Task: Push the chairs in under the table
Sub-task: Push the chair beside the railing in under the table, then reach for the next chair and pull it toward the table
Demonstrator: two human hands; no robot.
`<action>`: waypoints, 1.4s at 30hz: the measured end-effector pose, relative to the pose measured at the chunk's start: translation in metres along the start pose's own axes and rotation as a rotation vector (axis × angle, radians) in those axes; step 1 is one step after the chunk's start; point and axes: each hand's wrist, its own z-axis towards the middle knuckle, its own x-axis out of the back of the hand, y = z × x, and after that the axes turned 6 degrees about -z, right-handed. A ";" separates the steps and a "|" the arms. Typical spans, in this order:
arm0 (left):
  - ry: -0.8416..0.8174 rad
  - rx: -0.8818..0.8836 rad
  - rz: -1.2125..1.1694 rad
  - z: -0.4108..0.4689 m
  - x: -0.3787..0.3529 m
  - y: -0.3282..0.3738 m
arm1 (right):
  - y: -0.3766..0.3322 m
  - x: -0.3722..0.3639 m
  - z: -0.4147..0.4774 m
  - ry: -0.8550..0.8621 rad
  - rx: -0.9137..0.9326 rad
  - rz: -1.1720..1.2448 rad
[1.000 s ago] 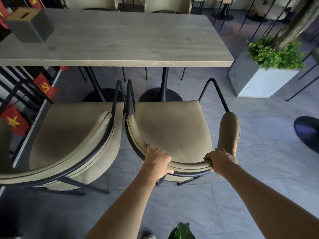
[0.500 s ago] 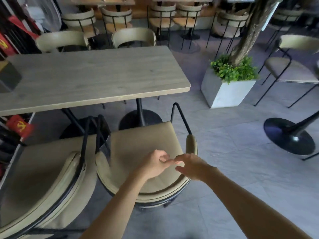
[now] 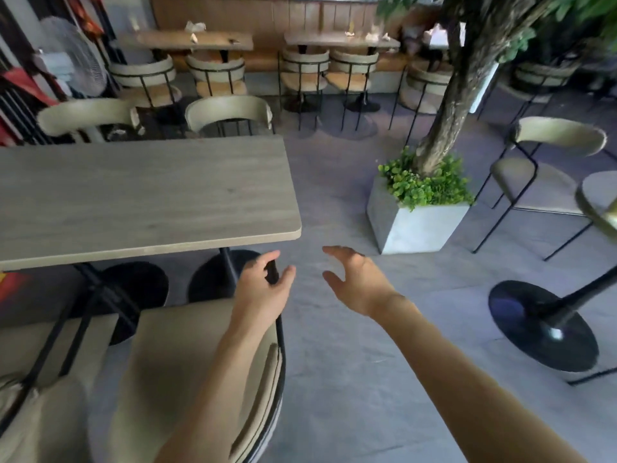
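Two chairs (image 3: 187, 372) near table (image 3: 140, 198), two open hands (image 3: 263, 292)

Soft even daylight, faint shadows, motion blur throughout, wide-angle bending at the edges, background chairs smeared

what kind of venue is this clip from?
Most likely a cafe or restaurant dining room: several tables with matching padded chairs, more such sets along the back wall, and a tree in a concrete planter.

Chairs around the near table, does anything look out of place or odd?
Yes. The two near chairs sit pulled out from the table, seats not under its top. Another chair stands alone by the planter.
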 end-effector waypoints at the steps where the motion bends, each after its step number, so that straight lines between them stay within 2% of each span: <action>1: 0.018 -0.009 0.006 0.012 -0.006 0.008 | 0.004 0.005 0.014 0.008 0.016 0.011; 6: 0.141 -0.019 0.046 0.094 -0.023 0.027 | 0.019 0.023 0.106 -0.002 0.105 0.029; 11: 0.248 0.049 0.023 0.204 -0.036 0.029 | 0.028 0.043 0.231 -0.033 0.129 0.059; 20: 0.389 0.109 0.079 0.390 -0.052 0.055 | 0.035 0.071 0.442 -0.101 0.259 -0.053; 31: 0.635 0.197 0.039 0.651 -0.111 0.068 | 0.078 0.075 0.759 -0.284 0.502 -0.023; 42: 0.773 0.318 0.169 0.859 -0.113 0.069 | 0.036 0.065 1.022 -0.452 0.783 -0.069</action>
